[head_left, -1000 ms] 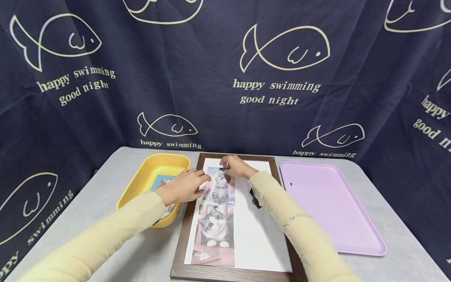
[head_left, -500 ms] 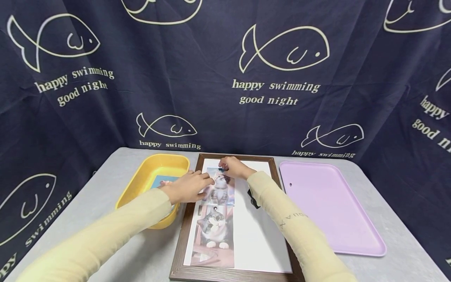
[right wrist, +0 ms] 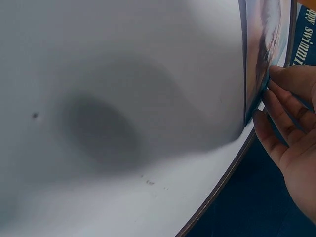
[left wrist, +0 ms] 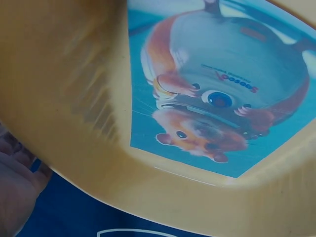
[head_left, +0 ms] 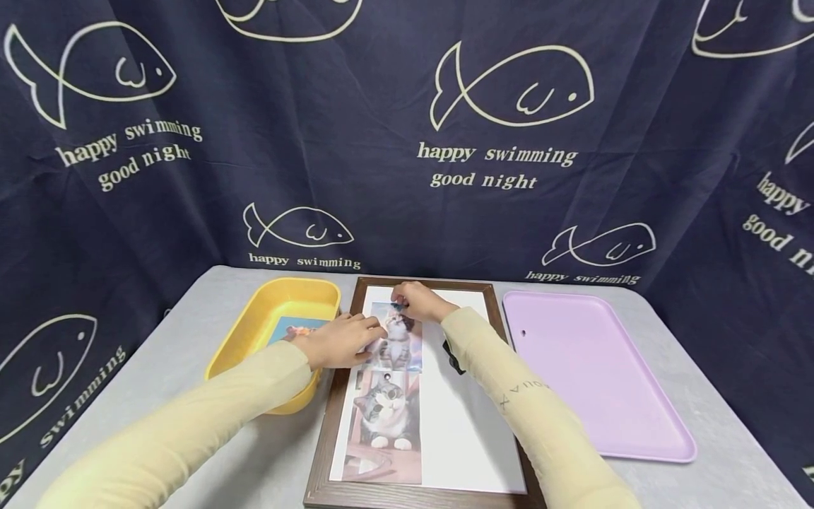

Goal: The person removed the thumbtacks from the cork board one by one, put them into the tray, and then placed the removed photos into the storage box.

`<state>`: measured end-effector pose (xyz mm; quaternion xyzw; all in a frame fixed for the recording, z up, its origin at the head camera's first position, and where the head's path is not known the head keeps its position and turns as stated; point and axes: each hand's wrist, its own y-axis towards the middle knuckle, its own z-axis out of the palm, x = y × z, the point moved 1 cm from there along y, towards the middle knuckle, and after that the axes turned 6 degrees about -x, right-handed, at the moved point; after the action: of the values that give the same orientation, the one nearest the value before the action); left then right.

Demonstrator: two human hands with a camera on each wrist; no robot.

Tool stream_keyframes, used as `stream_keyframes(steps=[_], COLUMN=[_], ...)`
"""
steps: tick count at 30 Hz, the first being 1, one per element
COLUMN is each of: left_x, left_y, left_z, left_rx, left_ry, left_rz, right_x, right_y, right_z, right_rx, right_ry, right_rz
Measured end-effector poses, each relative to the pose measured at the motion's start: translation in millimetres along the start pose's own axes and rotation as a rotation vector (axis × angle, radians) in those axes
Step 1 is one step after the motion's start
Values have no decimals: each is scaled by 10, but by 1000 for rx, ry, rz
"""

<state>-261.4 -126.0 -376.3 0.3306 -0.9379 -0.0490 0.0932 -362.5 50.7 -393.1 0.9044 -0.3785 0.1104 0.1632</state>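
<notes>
Kitten photo (head_left: 399, 348) is laid on the white board (head_left: 463, 431), above the cat photo (head_left: 383, 431). Left side is partly covered by the left hand (head_left: 341, 341) (fingers loosely spread); top edge is touched by the right hand (head_left: 422, 302), pinch or not can't be told.

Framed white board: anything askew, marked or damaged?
Yes: a few dark specks show on the white board in the right wrist view, odd against its plain surface; can't tell whether dirt or damage.
</notes>
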Motion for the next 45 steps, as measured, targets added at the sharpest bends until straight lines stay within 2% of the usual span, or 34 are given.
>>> stream_keyframes(steps=[9,19,28,45], left_x=[8,24,43,48], left_y=[5,-8,-26,-24], left_z=[64,79,65,46], left_rx=[22,46,68,64], left_ry=[-9,-35,-84,-87], left_rz=[58,88,82,82], right_x=[-12,-11,-9,-4], right_y=[16,39,76,132], right_z=[36,46,42,57], right_rx=[29,47,60,31], right_ry=[-63,-123,-147,-195], right_rz=[9,-6,-16,-43])
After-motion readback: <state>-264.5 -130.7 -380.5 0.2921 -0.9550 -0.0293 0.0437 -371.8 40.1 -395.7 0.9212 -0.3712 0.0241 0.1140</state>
